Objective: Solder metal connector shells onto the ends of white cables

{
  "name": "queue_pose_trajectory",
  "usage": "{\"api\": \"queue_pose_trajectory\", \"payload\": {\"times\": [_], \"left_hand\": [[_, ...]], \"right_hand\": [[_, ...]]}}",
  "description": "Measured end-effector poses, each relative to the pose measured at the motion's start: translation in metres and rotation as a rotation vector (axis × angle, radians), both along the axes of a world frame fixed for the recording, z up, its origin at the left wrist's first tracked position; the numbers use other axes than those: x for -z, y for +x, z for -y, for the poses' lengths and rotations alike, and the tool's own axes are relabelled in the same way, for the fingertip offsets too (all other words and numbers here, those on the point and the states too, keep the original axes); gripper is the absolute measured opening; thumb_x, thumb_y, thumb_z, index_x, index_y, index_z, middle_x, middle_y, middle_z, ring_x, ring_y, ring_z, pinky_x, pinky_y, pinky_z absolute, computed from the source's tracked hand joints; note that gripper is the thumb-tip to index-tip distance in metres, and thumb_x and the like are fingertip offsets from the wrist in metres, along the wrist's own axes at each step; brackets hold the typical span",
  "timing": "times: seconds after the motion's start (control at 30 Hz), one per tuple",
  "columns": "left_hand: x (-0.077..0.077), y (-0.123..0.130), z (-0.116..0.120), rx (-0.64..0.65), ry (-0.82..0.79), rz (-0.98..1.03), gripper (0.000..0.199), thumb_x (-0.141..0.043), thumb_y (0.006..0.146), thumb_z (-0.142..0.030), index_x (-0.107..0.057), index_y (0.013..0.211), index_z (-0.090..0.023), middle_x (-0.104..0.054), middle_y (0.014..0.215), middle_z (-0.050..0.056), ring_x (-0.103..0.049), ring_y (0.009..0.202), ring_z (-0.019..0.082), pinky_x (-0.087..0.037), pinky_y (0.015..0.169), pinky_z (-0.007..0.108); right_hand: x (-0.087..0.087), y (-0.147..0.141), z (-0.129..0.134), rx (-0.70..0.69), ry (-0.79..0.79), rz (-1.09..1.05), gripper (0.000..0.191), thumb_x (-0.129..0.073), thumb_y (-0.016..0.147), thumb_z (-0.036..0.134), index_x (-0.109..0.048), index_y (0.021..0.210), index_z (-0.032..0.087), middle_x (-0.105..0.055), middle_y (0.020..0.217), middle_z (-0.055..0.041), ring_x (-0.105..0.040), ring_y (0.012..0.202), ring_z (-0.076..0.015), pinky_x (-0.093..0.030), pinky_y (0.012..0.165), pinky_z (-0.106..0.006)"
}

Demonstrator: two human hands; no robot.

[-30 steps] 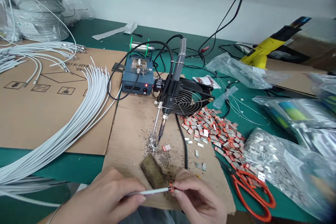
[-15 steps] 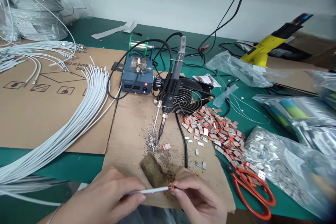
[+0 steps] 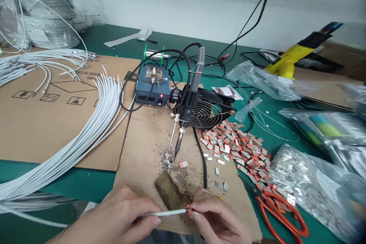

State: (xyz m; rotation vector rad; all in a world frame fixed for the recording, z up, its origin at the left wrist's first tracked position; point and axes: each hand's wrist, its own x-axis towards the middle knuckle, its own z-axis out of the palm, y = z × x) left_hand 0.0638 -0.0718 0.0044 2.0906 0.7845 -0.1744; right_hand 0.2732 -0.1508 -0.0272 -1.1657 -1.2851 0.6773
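Note:
Between thumb and fingers, my left hand (image 3: pixel 122 213) pinches a white cable (image 3: pixel 171 212) near its end. At the cable's tip, the closed fingers of my right hand (image 3: pixel 215 215) grip a small orange piece (image 3: pixel 188 209), partly covered by the fingertips; I cannot make out its exact kind. Behind the hands lies a worn brown sponge (image 3: pixel 168 190). Beyond it a soldering iron (image 3: pixel 184 114) is held tip down in a stand, over a heap of solder bits (image 3: pixel 168 158). One small orange-and-silver connector (image 3: pixel 183 164) lies beside the tip.
A blue soldering station (image 3: pixel 151 87) and a black fan (image 3: pixel 211 110) stand behind. To the right are a pile of connectors (image 3: pixel 240 146), orange-handled scissors (image 3: pixel 283 213), a bag of metal parts (image 3: pixel 303 183) and a yellow tool (image 3: pixel 288 59). Bundled white cables (image 3: pixel 85 133) curve across the left.
The view has shifted slightly, so the bench items appear a little lower and to the right. Both hands keep the same hold on the cable and the orange piece.

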Motion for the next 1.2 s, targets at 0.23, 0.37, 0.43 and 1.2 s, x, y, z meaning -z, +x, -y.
{"api": "queue_pose_trajectory", "payload": {"times": [0.23,0.37,0.43,1.2], "left_hand": [[0.0009,0.0007,-0.0012,-0.003,-0.002,0.000,0.032,-0.035,0.092,-0.043,-0.063,0.101,-0.030,-0.065,0.084,0.001,-0.057,0.083,0.019,-0.041,0.074,0.026],[0.0015,0.0002,-0.0008,-0.004,0.013,0.022,0.032,-0.035,0.092,-0.042,-0.063,0.102,-0.031,-0.065,0.085,0.001,-0.057,0.082,0.018,-0.041,0.073,0.026],[0.0019,-0.0002,-0.0004,0.001,0.013,0.033,0.031,-0.036,0.092,-0.041,-0.063,0.102,-0.031,-0.065,0.084,0.000,-0.056,0.081,0.018,-0.041,0.073,0.026],[0.0014,-0.0005,-0.0008,0.025,0.037,0.082,0.031,-0.034,0.094,-0.039,-0.062,0.103,-0.030,-0.066,0.080,-0.001,-0.055,0.075,0.017,-0.037,0.068,0.024]], "right_hand": [[-0.0006,-0.0019,-0.0017,0.025,-0.007,-0.011,0.022,-0.061,0.076,0.004,-0.067,0.084,0.024,-0.062,0.063,-0.0022,-0.055,0.056,-0.0157,-0.046,0.051,-0.025],[-0.0033,-0.0044,-0.0027,0.066,-0.007,-0.022,0.016,-0.064,0.076,0.009,-0.068,0.080,0.023,-0.062,0.061,-0.0029,-0.055,0.054,-0.0163,-0.046,0.049,-0.026],[-0.0042,-0.0048,-0.0025,0.079,-0.011,-0.019,0.013,-0.065,0.076,0.011,-0.068,0.079,0.023,-0.061,0.060,-0.0031,-0.055,0.053,-0.0164,-0.046,0.048,-0.026],[0.0002,-0.0020,-0.0022,0.022,0.028,0.007,0.020,-0.060,0.075,0.003,-0.066,0.082,0.021,-0.060,0.059,-0.0028,-0.053,0.054,-0.0156,-0.045,0.048,-0.027]]}}
